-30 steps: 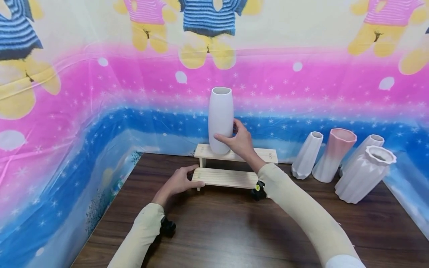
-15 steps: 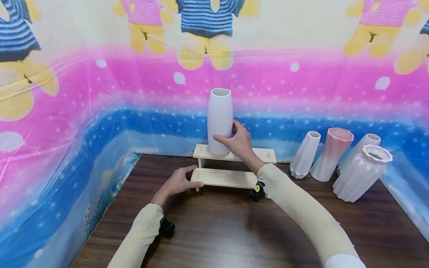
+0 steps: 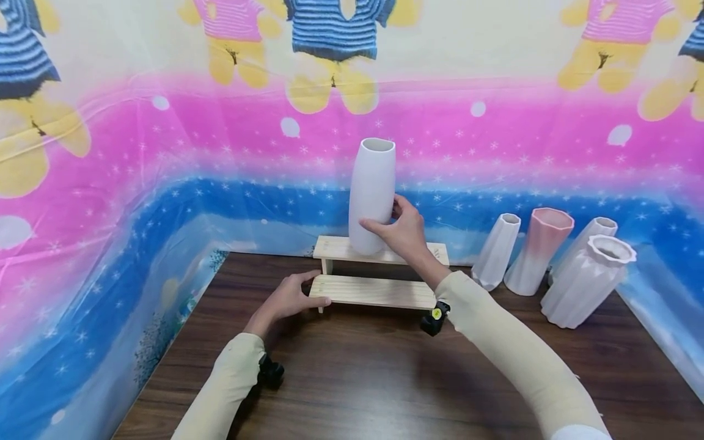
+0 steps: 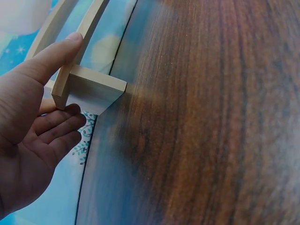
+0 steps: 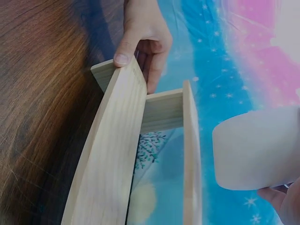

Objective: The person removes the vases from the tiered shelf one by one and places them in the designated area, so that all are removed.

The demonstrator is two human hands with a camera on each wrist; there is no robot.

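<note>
A two-tier wooden stand [image 3: 379, 292] stands at the back of the table. My left hand [image 3: 286, 299] pinches the left end of its lower board, thumb on top and fingers beneath, as the left wrist view shows. A tall smooth white vase [image 3: 372, 189] is gripped low on its right side by my right hand [image 3: 404, 232]. It leans slightly to the right over the upper board [image 3: 330, 245]. In the right wrist view the vase's base [image 5: 234, 159] shows a gap from that board's edge. The fingers behind the vase are mostly hidden.
To the right of the stand are several vases: a slim white one [image 3: 497, 250], a pink-and-white one [image 3: 536, 256], another white one [image 3: 599, 227] partly hidden, and a ribbed white one [image 3: 585, 287]. A patterned cloth [image 3: 247, 153] hangs behind the dark wooden table [image 3: 352, 379].
My right hand has shifted the white vase to the right above the upper board, and the vase now leans a little. My left hand keeps its hold on the stand.
</note>
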